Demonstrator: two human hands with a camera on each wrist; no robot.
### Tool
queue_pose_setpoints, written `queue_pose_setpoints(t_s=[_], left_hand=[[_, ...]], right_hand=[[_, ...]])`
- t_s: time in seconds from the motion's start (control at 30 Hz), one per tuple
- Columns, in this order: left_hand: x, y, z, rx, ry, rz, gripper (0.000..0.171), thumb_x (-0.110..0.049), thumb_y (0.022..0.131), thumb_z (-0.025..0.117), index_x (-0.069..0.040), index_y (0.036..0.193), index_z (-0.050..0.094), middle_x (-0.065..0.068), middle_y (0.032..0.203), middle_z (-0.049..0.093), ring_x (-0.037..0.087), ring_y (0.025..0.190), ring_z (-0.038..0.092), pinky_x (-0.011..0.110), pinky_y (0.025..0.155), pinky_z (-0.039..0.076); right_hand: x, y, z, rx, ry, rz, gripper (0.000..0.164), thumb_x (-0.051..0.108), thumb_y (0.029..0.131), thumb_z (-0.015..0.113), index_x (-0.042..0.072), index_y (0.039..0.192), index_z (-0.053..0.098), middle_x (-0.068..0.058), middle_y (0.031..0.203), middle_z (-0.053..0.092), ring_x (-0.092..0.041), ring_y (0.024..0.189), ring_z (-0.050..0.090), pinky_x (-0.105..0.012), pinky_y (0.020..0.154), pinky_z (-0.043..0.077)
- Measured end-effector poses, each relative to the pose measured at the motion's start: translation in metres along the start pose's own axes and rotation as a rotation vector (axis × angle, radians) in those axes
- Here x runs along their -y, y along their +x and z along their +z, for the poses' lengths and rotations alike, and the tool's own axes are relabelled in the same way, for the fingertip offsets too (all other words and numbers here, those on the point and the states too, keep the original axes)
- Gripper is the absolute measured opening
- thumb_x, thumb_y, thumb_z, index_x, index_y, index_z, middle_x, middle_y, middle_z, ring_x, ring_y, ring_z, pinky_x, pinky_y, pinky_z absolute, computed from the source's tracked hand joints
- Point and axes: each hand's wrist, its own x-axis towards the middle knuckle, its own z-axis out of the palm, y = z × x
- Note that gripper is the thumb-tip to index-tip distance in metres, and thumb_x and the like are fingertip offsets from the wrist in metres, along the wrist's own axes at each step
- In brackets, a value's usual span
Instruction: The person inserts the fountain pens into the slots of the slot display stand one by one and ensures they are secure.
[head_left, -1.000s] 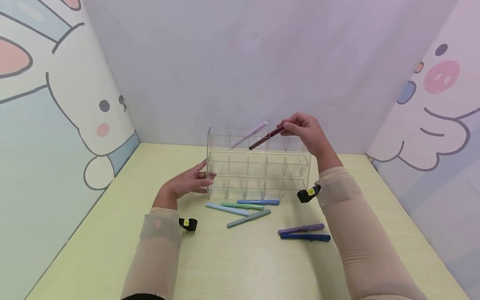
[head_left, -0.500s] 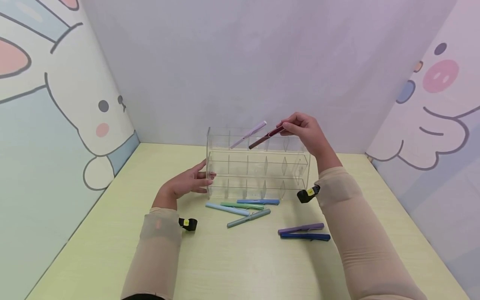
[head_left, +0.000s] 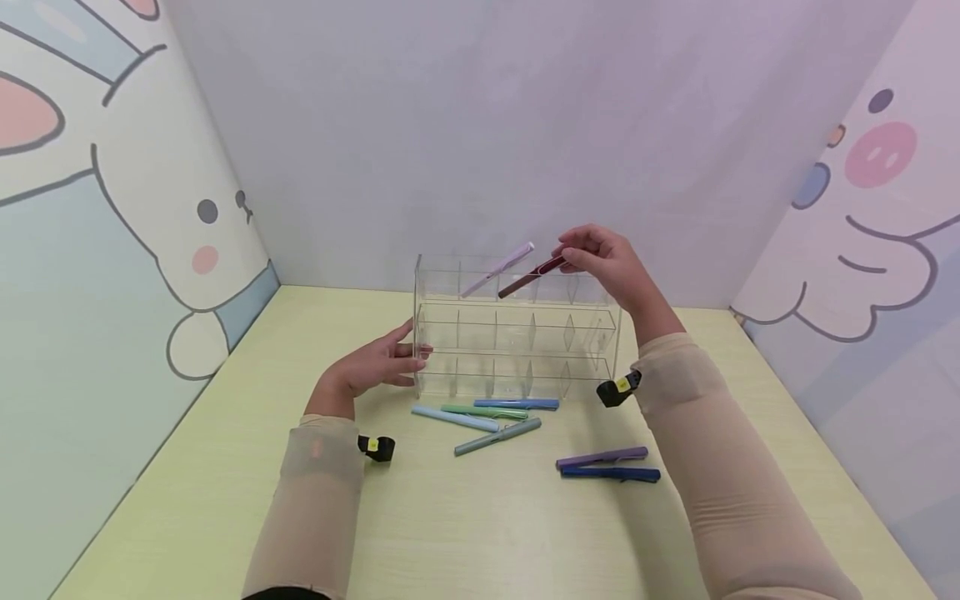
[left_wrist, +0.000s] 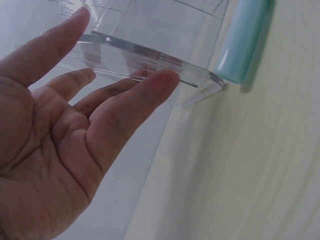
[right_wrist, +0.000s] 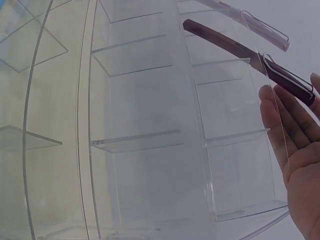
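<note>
In the head view a clear acrylic pen rack (head_left: 517,337) with tiered compartments stands on the table. My left hand (head_left: 378,362) touches its left side, fingers extended and spread; the left wrist view shows these fingertips by the clear panel (left_wrist: 150,60). Up at the top tier, my right hand (head_left: 611,258) pinches the upper end of a dark red pen (head_left: 528,279), which slants down leftward into a compartment. A lilac pen (head_left: 498,271) leans in the top tier to its left. The right wrist view shows the dark red pen's clip (right_wrist: 285,72) facing up.
Before the rack lie a light blue pen (head_left: 453,418), a green pen (head_left: 483,412), a blue pen (head_left: 517,404) and a grey-green pen (head_left: 498,437). Nearer the right forearm are a purple pen (head_left: 602,457) and a dark blue pen (head_left: 611,474). Cartoon-printed walls enclose the table.
Almost nothing moves. My right hand shifts very slightly at the dark red pen's end, while the pen keeps its slant. The left hand and the rack stay where they were.
</note>
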Motion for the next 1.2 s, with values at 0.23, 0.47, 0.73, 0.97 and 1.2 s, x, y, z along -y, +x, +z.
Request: queue_pose_setpoints(t_s=[0.23, 0.47, 0.73, 0.97, 1.2], left_hand=[[0.001, 0.001, 0.000, -0.003, 0.002, 0.001, 0.093, -0.028, 0.095, 0.066, -0.036, 0.158, -0.003, 0.012, 0.154, 0.039, 0.034, 0.138, 0.044, 0.047, 0.103, 0.049], [0.000, 0.001, 0.001, -0.001, 0.007, 0.000, 0.093, -0.029, 0.096, 0.066, -0.035, 0.158, -0.002, 0.012, 0.154, 0.039, 0.033, 0.138, 0.044, 0.046, 0.103, 0.049], [-0.002, -0.002, 0.001, -0.008, -0.005, -0.004, 0.091, -0.027, 0.096, 0.065, -0.037, 0.158, -0.001, 0.014, 0.154, 0.038, 0.032, 0.139, 0.043, 0.047, 0.103, 0.049], [0.000, -0.004, 0.002, -0.016, -0.003, -0.019, 0.094, -0.028, 0.095, 0.066, -0.036, 0.158, -0.003, 0.011, 0.154, 0.040, 0.031, 0.138, 0.045, 0.045, 0.103, 0.050], [-0.001, -0.001, 0.001, -0.006, 0.013, 0.006, 0.092, -0.029, 0.096, 0.066, -0.037, 0.158, -0.002, 0.013, 0.153, 0.040, 0.032, 0.138, 0.045, 0.046, 0.103, 0.049]], right_hand=[[0.009, -0.003, 0.003, -0.006, -0.046, 0.009, 0.035, 0.019, 0.100, 0.059, 0.004, 0.131, 0.057, -0.023, 0.123, 0.062, -0.024, 0.104, 0.066, -0.034, 0.092, 0.056], [0.014, -0.020, 0.003, -0.102, -0.121, -0.061, 0.043, 0.019, 0.103, 0.051, 0.008, 0.144, 0.046, -0.022, 0.138, 0.055, -0.016, 0.119, 0.060, -0.043, 0.104, 0.048], [-0.007, -0.045, 0.004, -0.125, -0.086, -0.193, 0.047, 0.023, 0.106, 0.041, 0.015, 0.152, 0.034, -0.017, 0.153, 0.041, -0.030, 0.140, 0.041, -0.027, 0.115, 0.035], [-0.009, -0.077, 0.011, -0.084, -0.165, -0.233, 0.052, 0.034, 0.108, 0.035, 0.014, 0.155, 0.027, -0.012, 0.156, 0.037, -0.027, 0.145, 0.035, -0.045, 0.121, 0.026], [-0.017, -0.108, 0.013, -0.019, -0.253, -0.153, 0.060, 0.053, 0.105, 0.025, 0.023, 0.157, 0.024, -0.010, 0.157, 0.035, -0.031, 0.145, 0.033, -0.068, 0.114, 0.021]])
